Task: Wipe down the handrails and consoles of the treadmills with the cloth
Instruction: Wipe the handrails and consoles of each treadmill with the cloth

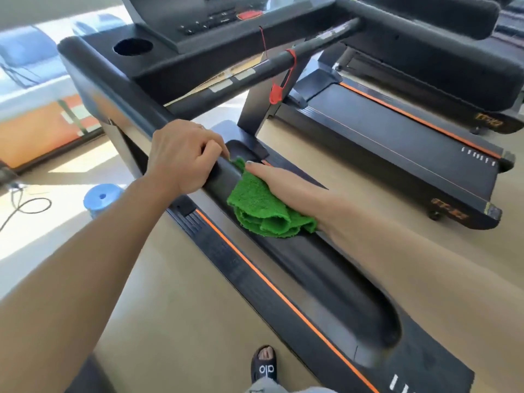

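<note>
Cloth (263,207) under right hand (286,180) — handrail (312,268).

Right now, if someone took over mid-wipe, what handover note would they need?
Left hand: curled over the near treadmill's left handrail, holding it.
Right hand: lies flat on the green cloth, pressing it against the inside of that rail.
Console: above, out of both hands' reach; the red safety clip hangs from the crossbar.
Done: cannot be judged from this picture.
Left: rest of this rail, the other rail, console, then the second treadmill.
</note>
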`<move>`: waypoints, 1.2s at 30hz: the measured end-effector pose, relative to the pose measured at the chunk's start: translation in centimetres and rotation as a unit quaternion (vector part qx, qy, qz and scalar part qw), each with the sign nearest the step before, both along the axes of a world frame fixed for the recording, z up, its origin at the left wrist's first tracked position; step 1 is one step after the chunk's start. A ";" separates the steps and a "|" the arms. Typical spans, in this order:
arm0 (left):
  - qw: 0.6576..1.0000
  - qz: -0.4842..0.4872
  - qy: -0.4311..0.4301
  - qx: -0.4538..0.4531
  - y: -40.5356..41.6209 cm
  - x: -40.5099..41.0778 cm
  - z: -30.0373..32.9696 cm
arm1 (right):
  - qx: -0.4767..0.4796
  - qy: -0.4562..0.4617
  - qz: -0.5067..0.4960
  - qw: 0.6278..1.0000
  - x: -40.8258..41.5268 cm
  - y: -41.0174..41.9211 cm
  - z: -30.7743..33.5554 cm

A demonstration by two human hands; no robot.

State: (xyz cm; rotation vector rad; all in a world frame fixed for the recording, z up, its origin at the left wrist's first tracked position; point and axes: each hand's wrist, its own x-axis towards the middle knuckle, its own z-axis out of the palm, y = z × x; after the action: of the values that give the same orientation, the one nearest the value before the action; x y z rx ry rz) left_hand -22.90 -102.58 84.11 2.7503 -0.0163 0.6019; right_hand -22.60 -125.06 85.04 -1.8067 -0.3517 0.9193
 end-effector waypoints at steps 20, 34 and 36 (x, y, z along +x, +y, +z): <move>0.966 0.175 0.084 -0.169 -3.8 1.0 2.0 | 0.080 0.046 0.019 0.996 -0.3 -1.3 -0.2; 0.880 0.423 0.051 -0.212 -6.4 1.8 2.5 | 0.135 0.079 0.110 0.982 1.3 -0.3 0.3; 0.881 0.417 0.054 -0.217 -6.0 1.9 2.2 | 0.117 0.127 0.089 0.981 3.5 3.5 0.6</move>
State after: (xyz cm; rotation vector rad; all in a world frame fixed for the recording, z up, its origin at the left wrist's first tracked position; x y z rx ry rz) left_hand -21.04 -108.55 86.36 2.2370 1.2194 0.5483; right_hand -19.14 -121.55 85.63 -1.4402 -0.4438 1.1689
